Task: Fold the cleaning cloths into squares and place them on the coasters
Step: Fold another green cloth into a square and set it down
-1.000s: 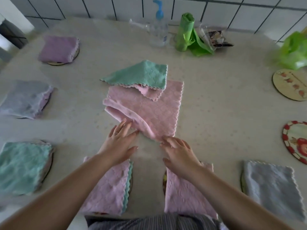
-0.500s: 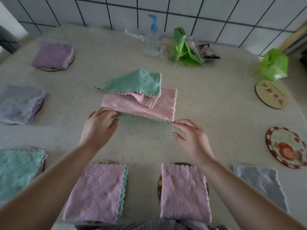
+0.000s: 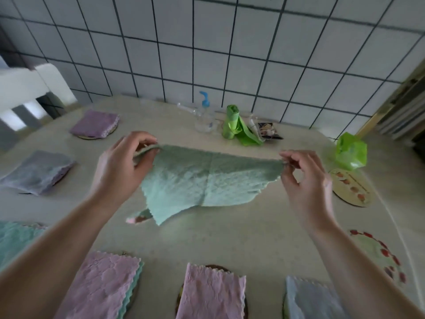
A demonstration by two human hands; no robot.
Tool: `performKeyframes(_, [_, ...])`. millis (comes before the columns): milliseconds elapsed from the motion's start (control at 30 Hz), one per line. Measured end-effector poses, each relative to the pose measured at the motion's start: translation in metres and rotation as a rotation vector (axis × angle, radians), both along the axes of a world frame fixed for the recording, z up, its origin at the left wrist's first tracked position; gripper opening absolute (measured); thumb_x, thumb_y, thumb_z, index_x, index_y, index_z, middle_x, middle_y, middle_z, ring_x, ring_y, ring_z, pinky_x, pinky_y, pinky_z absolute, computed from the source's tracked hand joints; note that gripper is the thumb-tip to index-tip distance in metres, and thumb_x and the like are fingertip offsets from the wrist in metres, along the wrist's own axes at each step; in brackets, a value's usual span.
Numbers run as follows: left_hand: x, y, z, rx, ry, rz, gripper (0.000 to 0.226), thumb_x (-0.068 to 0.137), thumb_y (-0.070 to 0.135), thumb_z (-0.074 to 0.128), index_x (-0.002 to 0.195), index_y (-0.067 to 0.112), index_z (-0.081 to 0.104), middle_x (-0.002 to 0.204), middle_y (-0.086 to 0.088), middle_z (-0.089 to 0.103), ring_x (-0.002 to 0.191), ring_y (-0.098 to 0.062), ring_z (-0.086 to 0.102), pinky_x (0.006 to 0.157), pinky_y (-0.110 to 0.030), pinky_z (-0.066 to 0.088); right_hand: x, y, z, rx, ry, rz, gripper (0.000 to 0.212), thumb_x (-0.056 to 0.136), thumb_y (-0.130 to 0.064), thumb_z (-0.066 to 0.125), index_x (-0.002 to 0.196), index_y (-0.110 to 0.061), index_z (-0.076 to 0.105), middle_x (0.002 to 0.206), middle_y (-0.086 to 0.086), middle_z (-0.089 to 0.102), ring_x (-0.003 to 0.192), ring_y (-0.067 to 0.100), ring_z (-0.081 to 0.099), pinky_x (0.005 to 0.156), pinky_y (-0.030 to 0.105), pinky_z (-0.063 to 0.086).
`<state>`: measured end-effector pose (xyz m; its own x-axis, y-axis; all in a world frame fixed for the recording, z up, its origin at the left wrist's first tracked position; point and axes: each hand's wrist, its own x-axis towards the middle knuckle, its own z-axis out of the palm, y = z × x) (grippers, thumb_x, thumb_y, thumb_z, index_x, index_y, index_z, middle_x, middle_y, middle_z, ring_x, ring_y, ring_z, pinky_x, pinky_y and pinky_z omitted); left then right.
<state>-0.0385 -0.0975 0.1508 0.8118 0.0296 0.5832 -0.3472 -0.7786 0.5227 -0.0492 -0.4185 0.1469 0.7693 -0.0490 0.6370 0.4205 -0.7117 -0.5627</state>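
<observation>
The left hand (image 3: pixel 119 166) pinches one upper corner of a green cloth (image 3: pixel 202 180), thumb and curled fingers closed on the fabric's edge. The right hand (image 3: pixel 305 180) pinches the opposite upper corner between thumb and fingertips, its other fingers loosely bent. The two hands are well apart, and the cloth is stretched between them above the tabletop (image 3: pixel 230 238), its top edge nearly taut and its lower part hanging down to a point. Creases cross the cloth near its middle. Just beside the hanging tip, a small bit of pink cloth (image 3: pixel 135 219) shows below it.

On the near edge, a folded pink cloth over a green one (image 3: pixel 103 288) lies to the left, another folded pink cloth (image 3: pixel 211 295) sits on a dark coaster (image 3: pixel 216 268) in the middle, and a folded pale blue cloth (image 3: pixel 308 298) lies to the right. On the left side are a folded green cloth (image 3: pixel 13 240), a folded grey cloth (image 3: pixel 36 171) and, farther back, a folded purple cloth (image 3: pixel 94 123) on a coaster. On the right side lie two bare coasters: a red-patterned one (image 3: pixel 379 256) nearer and a tan one (image 3: pixel 351 189) beyond it, touched by a green bag (image 3: pixel 350 154). By the tiled wall (image 3: pixel 230 54) stand a pump bottle (image 3: pixel 205 116), a roll of green bags (image 3: pixel 233 122) and a small dark packet (image 3: pixel 268 131).
</observation>
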Motion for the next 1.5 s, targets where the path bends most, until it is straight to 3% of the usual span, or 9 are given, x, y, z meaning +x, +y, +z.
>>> performKeyframes(167, [0.007, -0.044, 0.018, 0.087, 0.071, -0.004, 0.011, 0.084, 0.015, 0.065, 0.094, 0.015, 0.07, 0.089, 0.002, 0.068, 0.073, -0.012, 0.058, 0.066, -0.021, 0.041, 0.002, -0.063, 0.023, -0.167, 0.07, -0.001, 0.029, 0.085, 0.0, 0.056, 0.109, -0.013, 0.066, 0.097, -0.006, 0.054, 0.084, 0.003, 0.052, 0.077, 0.011, 0.041])
performKeyframes(333, [0.035, -0.115, 0.011, -0.245, 0.351, -0.051, 0.021, 0.089, 0.014, 0.059, 0.081, 0.033, 0.064, 0.09, -0.001, 0.069, 0.057, -0.009, 0.064, 0.062, -0.033, 0.057, 0.025, -0.131, 0.025, -0.345, 0.279, -0.08, 0.018, 0.088, -0.012, 0.053, 0.1, -0.016, 0.066, 0.097, 0.004, 0.06, 0.081, 0.023, 0.06, 0.073, 0.04, 0.051])
performKeyframes(500, [0.05, -0.188, 0.04, -0.531, 0.227, -0.129, 0.024, 0.091, 0.007, 0.055, 0.08, 0.028, 0.06, 0.083, 0.011, 0.061, 0.074, -0.009, 0.063, 0.08, -0.036, 0.056, 0.039, -0.177, 0.062, -0.077, 0.293, -0.112, 0.014, 0.096, -0.019, 0.041, 0.096, -0.025, 0.054, 0.084, -0.007, 0.064, 0.06, 0.008, 0.059, 0.052, 0.032, 0.049])
performKeyframes(667, [0.044, -0.226, 0.044, -0.396, 0.039, -0.153, 0.019, 0.088, 0.016, 0.06, 0.084, 0.034, 0.059, 0.078, 0.011, 0.064, 0.074, -0.023, 0.063, 0.073, -0.031, 0.051, 0.017, -0.223, 0.071, 0.027, 0.16, -0.109, 0.016, 0.094, -0.016, 0.044, 0.098, -0.025, 0.056, 0.076, -0.01, 0.056, 0.054, 0.002, 0.044, 0.045, 0.012, 0.034])
performKeyframes(800, [0.027, -0.242, 0.004, -0.337, 0.08, -0.156, 0.008, 0.086, 0.019, 0.063, 0.083, 0.024, 0.059, 0.073, 0.0, 0.063, 0.063, -0.009, 0.055, 0.059, -0.021, 0.042, -0.009, -0.257, 0.02, 0.023, 0.21, -0.081, 0.019, 0.089, -0.009, 0.053, 0.103, -0.021, 0.06, 0.096, -0.008, 0.062, 0.077, -0.007, 0.053, 0.067, 0.009, 0.041])
performKeyframes(900, [0.008, -0.249, -0.044, -0.268, 0.227, -0.162, 0.02, 0.086, 0.019, 0.064, 0.075, 0.032, 0.054, 0.065, 0.004, 0.059, 0.058, -0.004, 0.052, 0.055, -0.019, 0.039, -0.039, -0.273, -0.033, 0.006, 0.334, -0.073, 0.027, 0.085, -0.008, 0.059, 0.106, -0.024, 0.061, 0.104, -0.01, 0.062, 0.093, 0.004, 0.06, 0.084, 0.022, 0.048])
performKeyframes(1167, [-0.054, -0.247, -0.137, -0.075, 0.564, -0.203, 0.011, 0.085, 0.022, 0.061, 0.079, 0.028, 0.054, 0.067, -0.003, 0.061, 0.057, -0.01, 0.053, 0.057, -0.026, 0.041, -0.126, -0.279, -0.129, -0.028, 0.706, -0.115, 0.016, 0.083, -0.011, 0.065, 0.093, -0.024, 0.064, 0.075, -0.018, 0.062, 0.067, 0.001, 0.06, 0.063, 0.028, 0.054])
performKeyframes(1333, [-0.058, -0.244, -0.17, -0.115, 0.737, -0.224, 0.027, 0.086, 0.015, 0.062, 0.073, 0.036, 0.053, 0.066, 0.009, 0.06, 0.06, -0.005, 0.056, 0.055, -0.032, 0.043, -0.132, -0.281, -0.146, -0.018, 0.842, -0.146, 0.009, 0.088, -0.019, 0.059, 0.087, -0.028, 0.059, 0.064, -0.011, 0.06, 0.06, 0.0, 0.057, 0.051, 0.014, 0.044])
performKeyframes(1500, [-0.031, -0.259, -0.172, -0.22, 0.776, -0.17, 0.01, 0.089, 0.014, 0.057, 0.091, 0.023, 0.053, 0.091, 0.004, 0.065, 0.086, -0.012, 0.062, 0.072, -0.026, 0.047, -0.09, -0.28, -0.148, 0.024, 0.862, -0.191, 0.01, 0.089, -0.028, 0.055, 0.082, -0.023, 0.058, 0.061, -0.004, 0.06, 0.049, 0.006, 0.053, 0.045, 0.016, 0.039])
